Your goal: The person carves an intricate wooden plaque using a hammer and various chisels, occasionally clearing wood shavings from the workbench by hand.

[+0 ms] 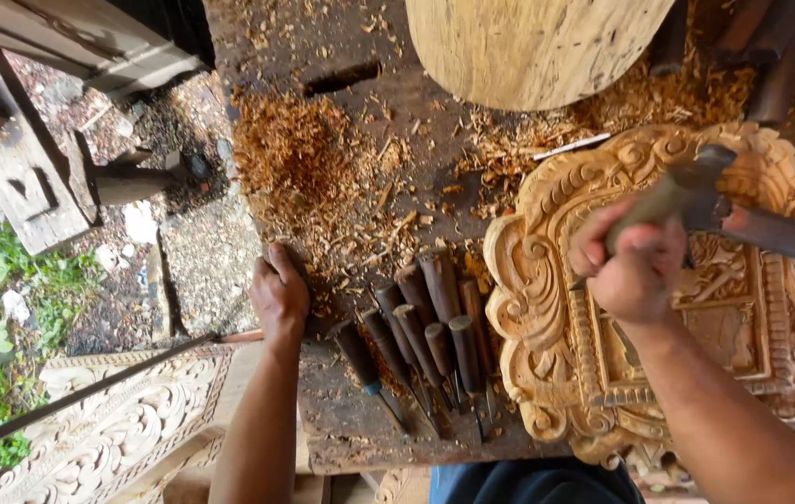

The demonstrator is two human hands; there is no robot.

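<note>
Fingers [635, 247] of the right hand [631, 266] clench a mallet [696, 191] handle.

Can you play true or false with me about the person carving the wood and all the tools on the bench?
1. The right hand holds a mallet over the carved wooden panel. True.
2. The left hand holds a chisel. False: it rests flat on the edge of the workbench, holding nothing.
3. A row of chisels with dark wooden handles lies between the two hands. True.
4. The bench is swept clean. False: wood shavings are heaped on it.
5. The carved panel is painted blue. False: it is bare pale wood.
</note>
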